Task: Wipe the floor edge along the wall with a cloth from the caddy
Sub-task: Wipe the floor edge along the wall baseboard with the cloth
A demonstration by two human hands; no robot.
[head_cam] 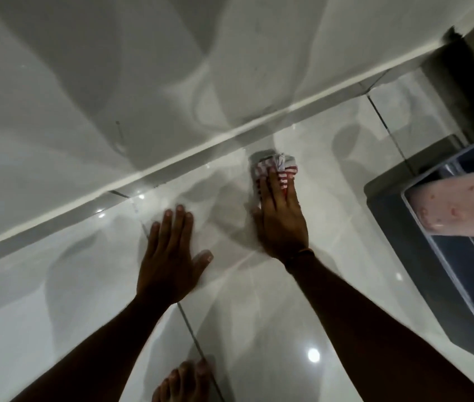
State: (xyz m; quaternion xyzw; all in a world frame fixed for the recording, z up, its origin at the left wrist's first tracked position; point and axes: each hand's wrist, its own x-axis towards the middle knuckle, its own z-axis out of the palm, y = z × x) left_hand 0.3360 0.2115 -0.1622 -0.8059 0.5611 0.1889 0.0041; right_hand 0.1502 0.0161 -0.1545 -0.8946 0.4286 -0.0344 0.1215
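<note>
A bunched red-and-white striped cloth (270, 166) lies on the glossy white floor tiles (84, 285), a short way from the floor edge (142, 172) where the floor meets the wall. My right hand (282, 219) presses flat on the cloth, its fingers over the near part. My left hand (172, 256) rests flat on the bare tile to the left, fingers spread, holding nothing. A dark grey caddy (444, 256) stands at the right.
A pink speckled bottle (456, 207) lies across the caddy's rim. The pale wall (113, 68) runs diagonally from lower left to upper right, ending at a dark door frame (459, 74). My bare foot (183, 381) shows at the bottom edge.
</note>
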